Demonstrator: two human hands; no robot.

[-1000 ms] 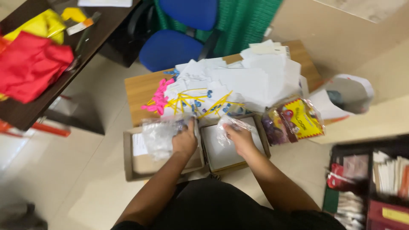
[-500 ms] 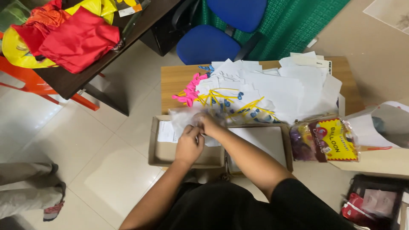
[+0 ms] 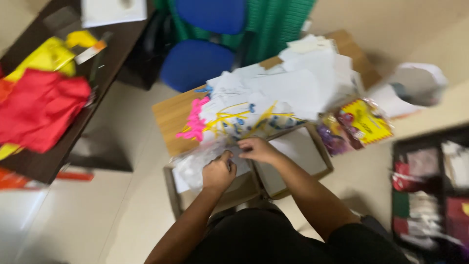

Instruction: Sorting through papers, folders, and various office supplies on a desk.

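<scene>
Red cloth, soft, crumpled, on dark desk at 9 o'clock. Crinkly clear plastic bag over open cardboard box, centre. Left hand fisted on bag; right hand pinches bag's edge, fingers narrow. Loose white paper sheets at 1 o'clock; glossy yellow packet at 3 o'clock.

Our left hand is curled in a grip on a crinkly clear plastic bag above the open cardboard box, and our right hand pinches the same bag's edge just beside it. Ahead, the wooden counter carries loose white papers and a pink cutout. A blue chair stands beyond.
</scene>
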